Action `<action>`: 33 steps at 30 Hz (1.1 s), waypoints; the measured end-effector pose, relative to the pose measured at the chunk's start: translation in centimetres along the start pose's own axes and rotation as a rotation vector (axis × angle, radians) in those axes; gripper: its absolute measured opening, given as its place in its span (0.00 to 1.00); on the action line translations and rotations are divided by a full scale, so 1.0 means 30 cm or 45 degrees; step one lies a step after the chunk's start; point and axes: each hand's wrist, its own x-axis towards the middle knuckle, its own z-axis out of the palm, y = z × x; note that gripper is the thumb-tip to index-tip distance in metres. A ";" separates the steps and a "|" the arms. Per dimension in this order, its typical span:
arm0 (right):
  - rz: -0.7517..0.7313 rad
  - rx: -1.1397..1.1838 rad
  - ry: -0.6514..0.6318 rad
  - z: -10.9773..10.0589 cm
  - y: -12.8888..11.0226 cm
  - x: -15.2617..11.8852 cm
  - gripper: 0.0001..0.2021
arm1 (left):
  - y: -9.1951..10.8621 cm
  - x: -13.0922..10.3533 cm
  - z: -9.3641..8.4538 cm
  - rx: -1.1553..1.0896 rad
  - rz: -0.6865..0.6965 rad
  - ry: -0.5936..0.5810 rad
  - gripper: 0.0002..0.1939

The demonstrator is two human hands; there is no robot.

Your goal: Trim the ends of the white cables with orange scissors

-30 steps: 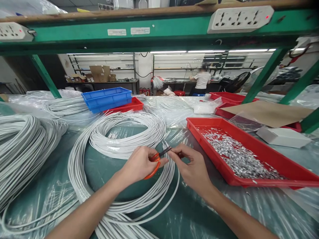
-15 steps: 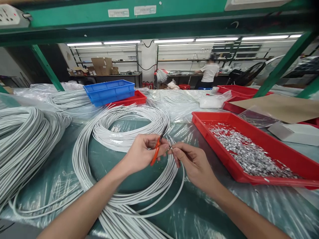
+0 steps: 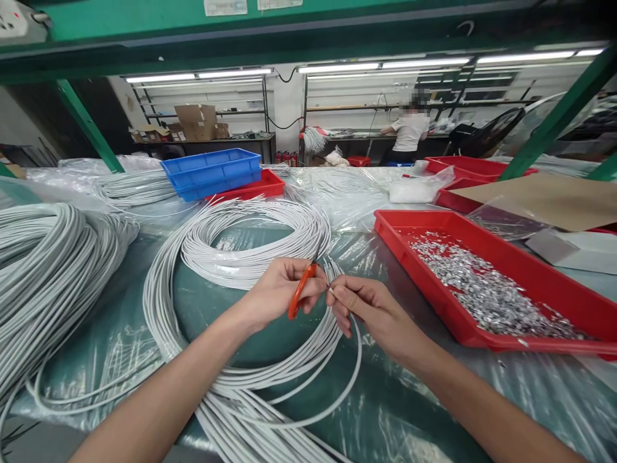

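Observation:
My left hand [image 3: 284, 289] is closed around a pair of orange-handled scissors [image 3: 299, 294], whose dark blades point up and away over the coil. Its thumb and fingertips meet close to a thin dark tip at the end of a white cable. Opposite it, my right hand [image 3: 369, 308] pinches that white cable [image 3: 359, 350] near the end, and the cable loops down beneath the hand. Both hands hover over a large coil of white cables [image 3: 164, 302] on the plastic-covered table. The fingers hide most of the cable end.
To the right is a red tray [image 3: 400, 247] with many small silvery metal pieces [image 3: 491, 296]. More cable coils [image 3: 58, 283] lie at left. Behind stand blue bins [image 3: 212, 173] on a red tray [image 3: 270, 185]. A green shelf beam [image 3: 144, 35] crosses overhead. Another person [image 3: 409, 132] works far back.
The scissors have turned in my left hand, so more of the orange handle shows. My hands stay close together at the cable end. The view has tilted slightly.

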 end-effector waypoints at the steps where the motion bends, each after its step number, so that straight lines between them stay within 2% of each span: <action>1: -0.002 -0.031 0.009 -0.001 0.001 0.001 0.17 | 0.003 0.001 0.003 0.024 0.013 0.022 0.07; 5: -0.102 -0.347 0.111 0.000 0.007 -0.003 0.16 | 0.005 0.008 0.006 0.087 0.029 0.100 0.04; 8: -0.257 -0.601 0.231 0.006 0.019 -0.009 0.09 | -0.001 0.011 -0.001 0.098 0.059 0.146 0.01; 10: -0.335 -0.687 0.304 0.010 0.029 -0.011 0.07 | -0.003 0.010 -0.003 0.084 0.052 0.185 0.01; 12: -0.376 -0.723 0.335 0.010 0.037 -0.011 0.09 | -0.005 0.010 -0.002 0.070 0.023 0.210 0.03; 19: -0.476 -0.827 0.262 -0.013 0.026 -0.009 0.04 | -0.026 0.014 0.000 0.087 0.023 0.115 0.02; 23: -0.473 -0.859 0.216 -0.025 0.017 -0.005 0.03 | -0.027 0.009 -0.007 0.086 0.038 0.050 0.04; 33: -0.495 -0.901 0.178 -0.030 0.007 -0.012 0.03 | -0.011 0.002 -0.006 0.086 0.020 0.053 0.01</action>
